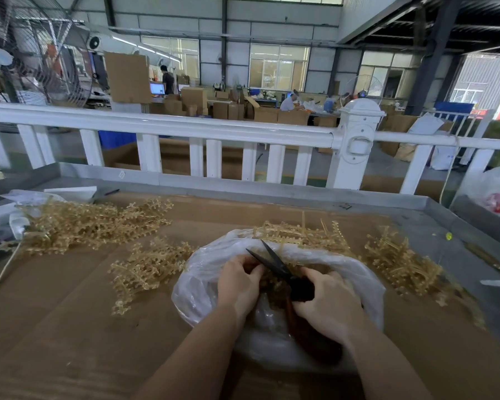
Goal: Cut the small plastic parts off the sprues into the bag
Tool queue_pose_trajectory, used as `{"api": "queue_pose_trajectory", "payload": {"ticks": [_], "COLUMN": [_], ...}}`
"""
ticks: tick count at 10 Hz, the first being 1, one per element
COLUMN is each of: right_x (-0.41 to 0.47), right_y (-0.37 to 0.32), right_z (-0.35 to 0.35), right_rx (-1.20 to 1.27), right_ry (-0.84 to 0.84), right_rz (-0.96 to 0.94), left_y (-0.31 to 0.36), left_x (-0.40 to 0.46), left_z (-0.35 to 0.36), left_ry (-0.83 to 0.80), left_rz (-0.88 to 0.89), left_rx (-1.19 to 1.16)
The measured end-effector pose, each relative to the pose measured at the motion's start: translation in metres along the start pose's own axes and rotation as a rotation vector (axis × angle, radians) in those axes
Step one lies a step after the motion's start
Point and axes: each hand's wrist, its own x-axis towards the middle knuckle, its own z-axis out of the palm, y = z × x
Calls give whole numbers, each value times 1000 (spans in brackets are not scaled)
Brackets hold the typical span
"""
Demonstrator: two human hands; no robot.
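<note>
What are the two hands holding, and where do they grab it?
The right hand holds black scissors by the handles, blades open. The left hand pinches something over the plastic bag, probably a sprue, but it is hidden.

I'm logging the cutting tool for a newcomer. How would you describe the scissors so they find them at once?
Start at the clear plastic bag at the near middle of the cardboard-covered table. Over its mouth, the right hand grips the scissors. Their black blades, parted and pointing away, are the only dark thing among the pale yellow sprues.
</note>
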Motion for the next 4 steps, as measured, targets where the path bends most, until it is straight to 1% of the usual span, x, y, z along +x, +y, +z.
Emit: {"api": "queue_pose_trajectory", "payload": {"ticks": [1, 2, 3, 4], "right_x": [-3, -7, -15, -29], "right_y": [1, 1, 0, -3], "right_z": [-8, -13, -19, -23], "right_rx": [-43, 12, 82, 191], "right_ry": [10, 81, 221, 394], "right_rz": [8, -3, -30, -78], "left_y": [4, 8, 16, 25], "left_x": [4, 10, 10, -2], "left_z": [-5, -12, -20, -27], "left_ry": [-104, -187, -232, -93], "left_rz": [-109, -148, -34, 127], "left_rx": [-43, 46, 284, 511]}}
